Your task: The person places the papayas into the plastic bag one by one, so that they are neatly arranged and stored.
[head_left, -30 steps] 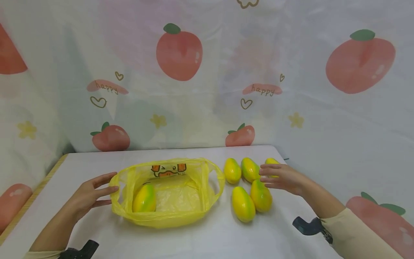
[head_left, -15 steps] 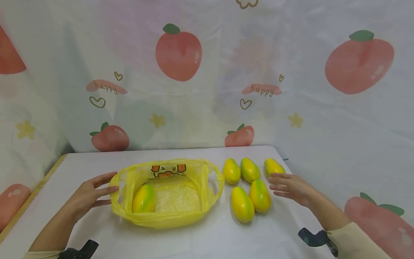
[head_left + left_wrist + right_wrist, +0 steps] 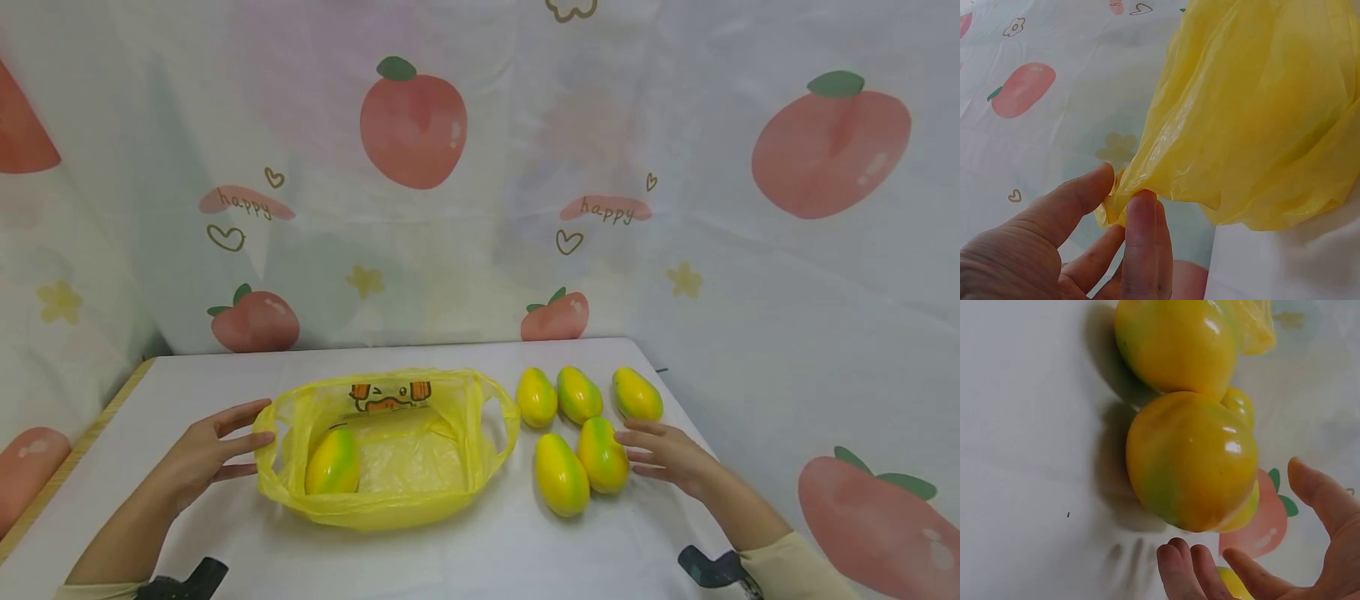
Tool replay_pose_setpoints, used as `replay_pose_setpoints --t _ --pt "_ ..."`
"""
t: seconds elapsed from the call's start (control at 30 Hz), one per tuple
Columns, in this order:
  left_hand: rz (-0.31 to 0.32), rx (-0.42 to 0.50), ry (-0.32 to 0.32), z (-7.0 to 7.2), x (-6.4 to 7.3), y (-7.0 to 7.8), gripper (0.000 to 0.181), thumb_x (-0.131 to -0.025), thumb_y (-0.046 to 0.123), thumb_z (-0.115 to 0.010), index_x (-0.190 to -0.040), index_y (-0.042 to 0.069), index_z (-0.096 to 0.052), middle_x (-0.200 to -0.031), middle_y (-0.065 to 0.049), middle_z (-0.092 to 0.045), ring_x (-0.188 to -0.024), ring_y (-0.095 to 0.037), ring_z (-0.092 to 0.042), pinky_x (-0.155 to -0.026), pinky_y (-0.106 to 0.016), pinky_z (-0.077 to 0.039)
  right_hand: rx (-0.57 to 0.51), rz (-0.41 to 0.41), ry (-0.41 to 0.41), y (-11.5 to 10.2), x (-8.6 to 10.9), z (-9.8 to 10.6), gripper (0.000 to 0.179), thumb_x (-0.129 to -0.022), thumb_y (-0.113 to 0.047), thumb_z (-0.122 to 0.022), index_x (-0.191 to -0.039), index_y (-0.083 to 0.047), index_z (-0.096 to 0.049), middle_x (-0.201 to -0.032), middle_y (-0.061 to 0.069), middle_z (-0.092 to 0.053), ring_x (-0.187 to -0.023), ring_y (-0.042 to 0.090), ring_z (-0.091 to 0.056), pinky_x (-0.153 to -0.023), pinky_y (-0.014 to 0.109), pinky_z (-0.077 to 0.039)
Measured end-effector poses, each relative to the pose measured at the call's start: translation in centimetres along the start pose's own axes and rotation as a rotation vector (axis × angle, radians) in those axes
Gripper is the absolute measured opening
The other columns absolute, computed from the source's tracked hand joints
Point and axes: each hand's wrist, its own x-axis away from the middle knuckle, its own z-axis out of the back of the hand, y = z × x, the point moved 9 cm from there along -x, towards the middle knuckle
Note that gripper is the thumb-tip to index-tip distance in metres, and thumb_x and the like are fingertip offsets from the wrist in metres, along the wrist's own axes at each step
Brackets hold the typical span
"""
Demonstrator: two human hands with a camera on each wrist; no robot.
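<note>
A yellow plastic bag (image 3: 390, 510) lies with its mouth spread wide on the table. One yellow-green mango (image 3: 333, 461) rests inside, at the bag's left end. My left hand (image 3: 202, 458) pinches the left handle between thumb and fingers; the left wrist view shows the gathered plastic (image 3: 1116, 203) there. Right of the bag are several loose mangoes. My right hand (image 3: 671, 458), fingers spread and holding nothing, is beside the front-right mango (image 3: 602, 454). In the right wrist view, a small gap seems to part the fingertips (image 3: 1169, 556) from that mango (image 3: 1191, 462).
Two mangoes (image 3: 537, 397) (image 3: 579, 395) lie behind the front pair, and another mango (image 3: 637, 393) is at the far right. The front-left mango (image 3: 561, 475) touches its neighbour. A white cloth covers the table (image 3: 480, 567), and a fruit-print curtain (image 3: 480, 250) hangs behind.
My right hand has drawn back from the far-right mango, uncovering it, and come down and toward the front-right mango. The left hand and the bag have stayed in place.
</note>
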Motion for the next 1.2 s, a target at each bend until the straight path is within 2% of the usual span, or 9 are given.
replay_pose_setpoints --t 0.57,0.87,1.2 --pt "0.008 0.008 -0.001 -0.1 -0.1 -0.1 0.081 -0.093 0.032 -0.070 -0.156 0.006 -0.025 -0.158 -0.026 -0.022 -0.099 0.001 -0.059 -0.084 -0.034 -0.060 -0.014 -0.046 0.022 1.0 -1.0 -1.5 0.083 -0.094 -0.041 -0.063 -0.149 0.009 -0.026 -0.148 0.036 -0.030 -0.128 0.050 -0.042 -0.102 0.054 -0.048" --pt "0.015 -0.004 0.008 0.0 -0.2 -0.1 0.082 -0.092 0.034 -0.070 -0.156 0.007 -0.025 -0.158 -0.025 -0.022 -0.104 -0.003 -0.058 -0.085 -0.034 -0.060 -0.067 -0.068 -0.015 1.5 -1.4 -2.1 0.086 -0.094 -0.041 -0.063 -0.150 0.010 -0.021 -0.150 0.038 -0.023 -0.133 0.053 -0.033 -0.102 0.058 -0.046" --pt "0.023 0.018 0.004 0.0 -0.1 -0.3 0.082 -0.092 0.032 -0.070 -0.156 0.006 -0.025 -0.158 -0.026 -0.021 -0.100 0.000 -0.059 -0.085 -0.035 -0.060 -0.096 -0.085 -0.020 1.8 -1.6 -2.2 0.086 -0.095 -0.040 -0.063 -0.151 0.010 -0.020 -0.149 0.038 -0.024 -0.132 0.053 -0.035 -0.103 0.056 -0.045"
